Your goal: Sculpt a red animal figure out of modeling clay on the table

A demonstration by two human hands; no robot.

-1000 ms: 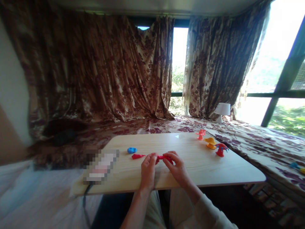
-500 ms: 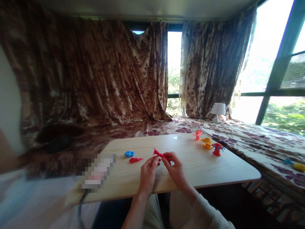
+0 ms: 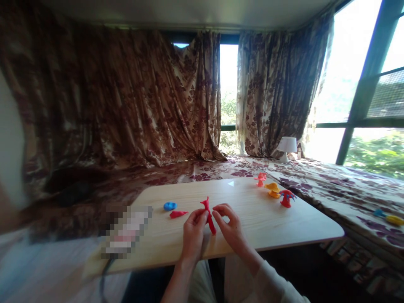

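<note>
Red, the soft figure [image 3: 211, 224] pokes above and below the left hand's [image 3: 195, 225] pinching grip.

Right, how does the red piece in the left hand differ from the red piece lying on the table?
The held piece is long, with a forked upper end; the loose piece is shorter and tapers to a single point. The left hand grips the held piece, while the loose piece lies on the table. Both are red.
</note>
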